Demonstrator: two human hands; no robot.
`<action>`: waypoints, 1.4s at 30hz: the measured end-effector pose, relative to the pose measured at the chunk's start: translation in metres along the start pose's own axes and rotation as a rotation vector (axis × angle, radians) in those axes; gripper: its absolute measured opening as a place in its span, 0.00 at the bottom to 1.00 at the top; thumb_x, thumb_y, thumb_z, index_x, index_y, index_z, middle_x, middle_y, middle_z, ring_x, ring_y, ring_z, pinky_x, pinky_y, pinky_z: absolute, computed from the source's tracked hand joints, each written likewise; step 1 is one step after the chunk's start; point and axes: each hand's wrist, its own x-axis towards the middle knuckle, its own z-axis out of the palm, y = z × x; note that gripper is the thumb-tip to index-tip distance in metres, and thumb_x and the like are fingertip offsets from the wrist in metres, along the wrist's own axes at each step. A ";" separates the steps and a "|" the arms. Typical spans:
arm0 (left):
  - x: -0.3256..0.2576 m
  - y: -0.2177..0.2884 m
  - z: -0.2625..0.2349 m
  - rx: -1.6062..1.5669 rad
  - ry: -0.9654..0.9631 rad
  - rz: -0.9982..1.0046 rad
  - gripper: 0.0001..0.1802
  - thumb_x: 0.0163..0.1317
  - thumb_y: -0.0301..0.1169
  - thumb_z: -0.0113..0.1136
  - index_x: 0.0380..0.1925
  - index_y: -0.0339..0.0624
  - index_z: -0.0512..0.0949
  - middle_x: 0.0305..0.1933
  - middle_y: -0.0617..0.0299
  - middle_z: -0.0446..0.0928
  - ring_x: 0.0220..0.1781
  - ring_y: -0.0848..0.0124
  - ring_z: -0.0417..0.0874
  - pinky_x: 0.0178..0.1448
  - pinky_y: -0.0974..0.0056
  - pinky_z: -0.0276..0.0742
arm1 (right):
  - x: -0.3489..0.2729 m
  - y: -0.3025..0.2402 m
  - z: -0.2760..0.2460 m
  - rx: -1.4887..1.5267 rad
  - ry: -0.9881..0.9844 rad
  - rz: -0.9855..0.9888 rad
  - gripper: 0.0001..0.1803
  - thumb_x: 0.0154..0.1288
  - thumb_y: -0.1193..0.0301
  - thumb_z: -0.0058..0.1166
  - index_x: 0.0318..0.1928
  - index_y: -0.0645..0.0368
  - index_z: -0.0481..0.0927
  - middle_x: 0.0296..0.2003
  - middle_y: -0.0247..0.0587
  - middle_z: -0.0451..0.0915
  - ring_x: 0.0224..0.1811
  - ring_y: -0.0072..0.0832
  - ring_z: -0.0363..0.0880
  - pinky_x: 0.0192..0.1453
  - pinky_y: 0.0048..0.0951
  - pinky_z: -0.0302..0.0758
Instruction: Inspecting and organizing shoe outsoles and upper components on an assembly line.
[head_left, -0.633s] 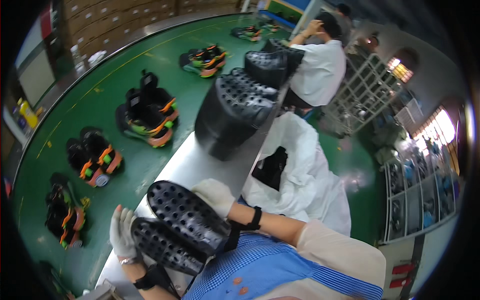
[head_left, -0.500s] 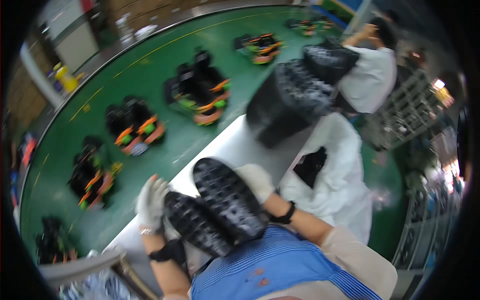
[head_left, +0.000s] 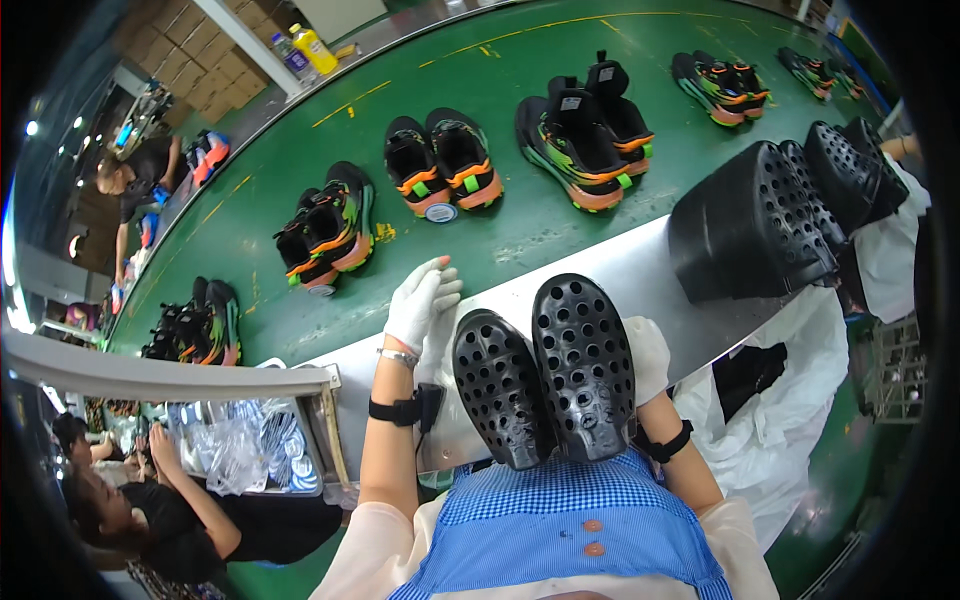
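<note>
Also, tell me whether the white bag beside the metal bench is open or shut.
Open: the white bag has a gaping mouth, and black material shows inside it.

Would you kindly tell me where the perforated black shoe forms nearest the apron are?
In the head view, the perforated black shoe forms are slightly right of centre, between left hand and right hand, above the apron.

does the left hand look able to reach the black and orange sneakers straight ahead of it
Probably yes: the left hand looks open and empty, and only green surface shows between it and the black and orange sneakers, though it would likely need to reach forward.
</note>
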 end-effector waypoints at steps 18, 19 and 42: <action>0.152 0.125 0.024 1.575 0.103 0.121 0.30 0.53 0.53 0.65 0.42 0.35 0.85 0.49 0.46 0.86 0.51 0.52 0.87 0.57 0.55 0.82 | 0.005 0.017 -0.004 -0.008 -0.210 0.041 0.05 0.65 0.73 0.55 0.40 0.53 0.83 0.34 0.43 0.80 0.39 0.46 0.77 0.45 0.44 0.73; 0.154 0.131 0.034 1.555 -0.008 -0.104 0.28 0.52 0.50 0.66 0.41 0.36 0.86 0.46 0.47 0.85 0.48 0.54 0.88 0.54 0.55 0.84 | 0.004 0.020 -0.005 0.025 -0.203 0.055 0.06 0.65 0.73 0.55 0.40 0.53 0.83 0.33 0.43 0.80 0.39 0.45 0.77 0.45 0.44 0.73; 0.142 0.116 0.053 1.818 0.015 -0.116 0.30 0.58 0.51 0.61 0.49 0.35 0.82 0.54 0.38 0.81 0.58 0.44 0.82 0.61 0.51 0.79 | 0.020 0.033 -0.018 0.053 -0.177 0.049 0.05 0.64 0.73 0.56 0.39 0.54 0.84 0.33 0.46 0.82 0.40 0.46 0.80 0.46 0.44 0.76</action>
